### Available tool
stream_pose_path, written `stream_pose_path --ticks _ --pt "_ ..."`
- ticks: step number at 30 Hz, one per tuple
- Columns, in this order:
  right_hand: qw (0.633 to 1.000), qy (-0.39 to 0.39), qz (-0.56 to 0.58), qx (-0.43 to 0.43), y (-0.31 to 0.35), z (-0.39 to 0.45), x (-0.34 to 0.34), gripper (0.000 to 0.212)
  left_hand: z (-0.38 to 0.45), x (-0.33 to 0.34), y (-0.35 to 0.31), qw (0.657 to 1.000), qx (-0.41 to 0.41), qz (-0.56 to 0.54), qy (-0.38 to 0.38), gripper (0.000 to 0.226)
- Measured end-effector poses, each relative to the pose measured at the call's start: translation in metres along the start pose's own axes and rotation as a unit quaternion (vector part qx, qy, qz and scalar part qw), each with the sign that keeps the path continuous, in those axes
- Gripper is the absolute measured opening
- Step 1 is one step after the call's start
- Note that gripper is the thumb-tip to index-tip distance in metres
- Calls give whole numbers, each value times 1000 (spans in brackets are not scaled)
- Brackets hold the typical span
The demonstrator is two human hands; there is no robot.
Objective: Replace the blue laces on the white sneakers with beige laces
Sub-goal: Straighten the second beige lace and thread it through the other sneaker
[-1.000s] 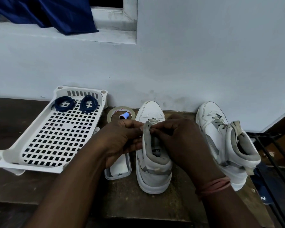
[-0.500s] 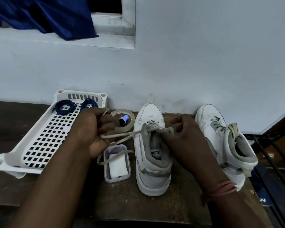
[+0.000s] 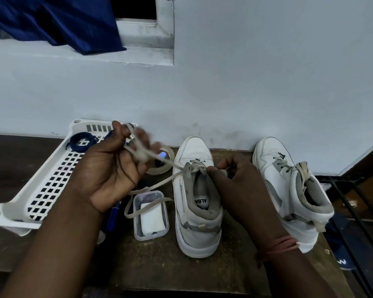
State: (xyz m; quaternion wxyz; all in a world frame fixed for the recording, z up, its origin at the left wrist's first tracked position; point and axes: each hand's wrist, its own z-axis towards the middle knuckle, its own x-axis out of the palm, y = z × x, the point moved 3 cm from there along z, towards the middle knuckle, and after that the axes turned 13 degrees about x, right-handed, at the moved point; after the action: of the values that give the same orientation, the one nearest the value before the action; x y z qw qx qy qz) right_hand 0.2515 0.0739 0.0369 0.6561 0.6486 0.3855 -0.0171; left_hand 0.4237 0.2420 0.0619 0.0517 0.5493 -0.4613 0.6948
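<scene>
Two white high-top sneakers stand on the dark wooden table, toes to the wall. The left sneaker [image 3: 197, 211] has a beige lace [image 3: 159, 184] running from its upper eyelets out to the left. My left hand [image 3: 114, 166] is raised over the tray and grips that lace, which is wound around its blurred fingers. My right hand [image 3: 233, 186] pinches the lace at the top of the sneaker's tongue. The right sneaker [image 3: 289, 190] is fully laced in beige, its ends hanging loose. Two coiled blue laces [image 3: 82, 141] lie in the far end of the white tray [image 3: 37, 190].
A small clear plastic box [image 3: 150, 214] with a white block sits left of the left sneaker, under a slack loop of lace. A tape roll [image 3: 162, 163] lies behind it. A blue pen [image 3: 112, 218] lies by the tray. A black metal rack [image 3: 353, 211] stands right of the table.
My left hand has pulled the beige lace out to the left and up, from the sneaker's tongue to above the tray. My right hand has stayed at the tongue.
</scene>
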Motion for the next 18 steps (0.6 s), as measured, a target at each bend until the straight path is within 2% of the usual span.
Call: stream_pose_path --ticks 1,2,3,4,6,8,10,11,12,14,15,16,18 --pt "1000 0 3 1 0 0 0 20 -1 1 -1 999 -33 -17 -2 15" --pt "1000 -1 5 2 -1 1 1 19 -3 -1 0 998 -65 18 -2 16" --pt "1000 -3 3 2 -2 1 1 19 -5 -4 1 990 -91 111 -9 20" --pt "1000 -5 1 2 -2 2 1 18 -6 -9 2 965 -103 240 -11 23" --pt "1000 -9 -2 3 -3 2 2 17 -12 -8 7 886 -127 446 25 28" --pt "1000 -12 -4 2 -4 2 3 17 -18 -1 14 828 -169 524 103 40" --pt "1000 -14 1 -2 -4 1 3 17 -23 7 16 800 -186 551 145 40" --pt "1000 -15 6 -4 -4 1 3 17 -23 11 15 804 -169 551 142 37" --pt "1000 -17 10 -4 -4 2 2 17 -20 12 13 829 -138 528 124 38" --pt "1000 -17 12 -2 -5 1 3 17 -14 9 7 906 -70 415 45 44" --pt "1000 -17 11 1 -5 1 3 17 -11 6 4 934 -45 354 11 45" --pt "1000 -18 9 3 -5 0 4 17 -7 1 3 953 -30 303 -12 45" --pt "1000 -18 7 4 -5 0 7 17 -5 -1 5 968 -4 245 -49 42"
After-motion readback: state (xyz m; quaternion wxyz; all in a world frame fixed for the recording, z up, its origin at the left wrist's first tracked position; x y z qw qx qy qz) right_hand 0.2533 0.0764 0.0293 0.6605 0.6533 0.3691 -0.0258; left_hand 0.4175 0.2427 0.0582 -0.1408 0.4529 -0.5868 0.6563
